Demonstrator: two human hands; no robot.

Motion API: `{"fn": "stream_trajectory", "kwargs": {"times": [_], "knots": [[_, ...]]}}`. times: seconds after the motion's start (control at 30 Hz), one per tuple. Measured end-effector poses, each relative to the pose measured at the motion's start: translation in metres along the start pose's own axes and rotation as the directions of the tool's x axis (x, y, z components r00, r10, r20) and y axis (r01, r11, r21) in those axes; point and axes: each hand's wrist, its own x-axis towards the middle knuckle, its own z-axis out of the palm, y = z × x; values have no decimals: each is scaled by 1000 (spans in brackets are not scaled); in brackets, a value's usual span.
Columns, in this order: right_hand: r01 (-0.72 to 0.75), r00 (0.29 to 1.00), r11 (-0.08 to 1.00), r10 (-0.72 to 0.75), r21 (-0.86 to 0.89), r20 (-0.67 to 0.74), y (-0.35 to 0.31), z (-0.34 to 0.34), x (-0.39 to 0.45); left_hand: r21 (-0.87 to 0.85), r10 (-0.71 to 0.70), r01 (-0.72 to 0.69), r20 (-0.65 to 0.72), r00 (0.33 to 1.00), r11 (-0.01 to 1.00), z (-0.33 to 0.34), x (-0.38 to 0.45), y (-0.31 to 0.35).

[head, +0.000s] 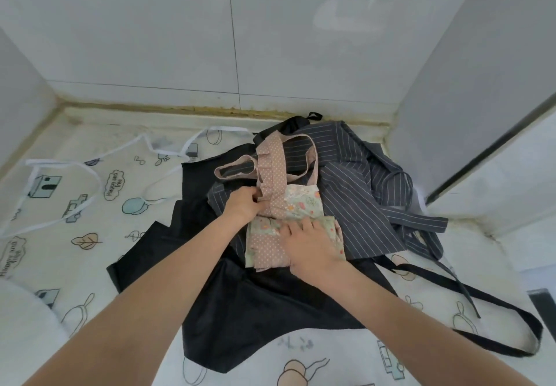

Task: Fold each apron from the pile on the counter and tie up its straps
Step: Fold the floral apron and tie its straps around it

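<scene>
Folded pink floral apron (293,229): left grip (243,205) pinches its ruffled strap (272,175); right grip (310,242), fingers spread, presses the bundle beneath.

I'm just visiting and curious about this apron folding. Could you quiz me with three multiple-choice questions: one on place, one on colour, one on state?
1. The folded pink polka-dot floral apron lies on:
A. black apron
B. bare counter
C. a chair

2. The grey apron has stripes of:
A. red
B. white
C. yellow

3. The left hand:
A. hangs idle
B. lies flat
C. grips the pink ruffled strap

Answers: 1 A, the black apron spreads beneath it; 2 B, thin white lines show; 3 C, its fingers curl round the strap, while the right hand presses the fold.
</scene>
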Motion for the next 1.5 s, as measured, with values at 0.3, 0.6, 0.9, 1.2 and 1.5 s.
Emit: {"fn": "stream_trajectory", "kwargs": {"times": [0.3,0.6,0.9,1.2,1.5], "knots": [[42,907,871,-238,489,347,61,-57,52,-426,-202,282,224,953,860,-11,7,-3],[-45,939,846,-145,531,311,84,-59,98,-603,-20,319,449,893,731,-36,13,-3],[113,994,934,-111,338,-25,90,-35,109,-213,-57,182,487,872,960,-50,38,22],[221,935,973,-193,64,-296,102,-64,115,-56,12,13,421,907,998,-45,45,27],[74,981,996,-65,40,-182,105,-84,110,469,-4,-226,440,898,854,-49,24,65]]}}
